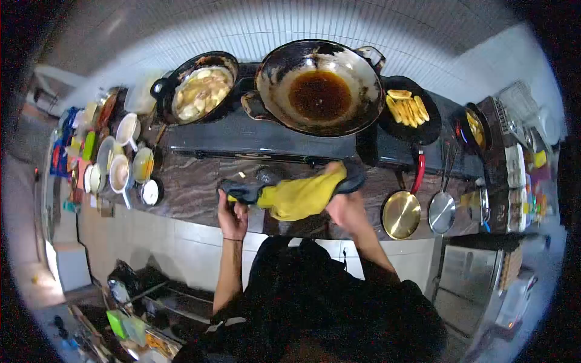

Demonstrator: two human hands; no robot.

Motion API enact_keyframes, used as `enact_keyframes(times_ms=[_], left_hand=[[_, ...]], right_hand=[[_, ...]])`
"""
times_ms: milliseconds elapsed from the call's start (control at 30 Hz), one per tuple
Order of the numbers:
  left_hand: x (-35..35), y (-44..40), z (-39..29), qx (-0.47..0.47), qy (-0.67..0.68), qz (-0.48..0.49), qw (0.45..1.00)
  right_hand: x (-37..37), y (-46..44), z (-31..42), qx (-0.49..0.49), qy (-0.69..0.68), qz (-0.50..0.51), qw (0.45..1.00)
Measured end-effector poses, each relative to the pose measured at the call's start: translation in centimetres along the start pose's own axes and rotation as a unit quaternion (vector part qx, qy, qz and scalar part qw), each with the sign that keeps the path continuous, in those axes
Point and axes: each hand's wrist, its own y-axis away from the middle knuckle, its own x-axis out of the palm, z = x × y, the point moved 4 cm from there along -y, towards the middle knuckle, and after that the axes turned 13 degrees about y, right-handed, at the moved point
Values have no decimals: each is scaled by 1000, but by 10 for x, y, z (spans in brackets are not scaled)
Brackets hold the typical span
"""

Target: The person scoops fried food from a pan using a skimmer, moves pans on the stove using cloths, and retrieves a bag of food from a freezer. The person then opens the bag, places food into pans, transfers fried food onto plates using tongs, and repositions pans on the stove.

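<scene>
My left hand [233, 218] is closed on the dark end of a yellow and black cloth-like item [302, 195], perhaps a glove or mitt, above the front of the marbled counter [187, 193]. At the item's other dark end is my right hand [345, 206], blurred, with its fingers partly hidden by the fabric. The yellow part stretches between both hands. Behind it on the stove [260, 142] sits a large wok [369, 91] with dark brown liquid [319, 95].
Left of the wok, a pan [204, 94] holds pale food in liquid. Yellow fried pieces [407, 109] lie on a black pan to its right. Two strainers [402, 215] [442, 212] rest at the right front. Bowls [119, 172] crowd the left end.
</scene>
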Motion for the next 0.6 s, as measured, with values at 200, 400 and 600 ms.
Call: enact_keyframes(times_ms=[200, 400, 600], left_hand=[[63, 0, 57, -21, -107, -211, 971], [54, 18, 54, -157, -206, -54, 964], [48, 35, 71, -171, -447, 86, 874]], right_hand=[[6, -17, 40, 113, 10, -73, 991], [-16, 11, 42, 166, -158, 226, 947], [-29, 55, 87, 93, 376, 294, 874]])
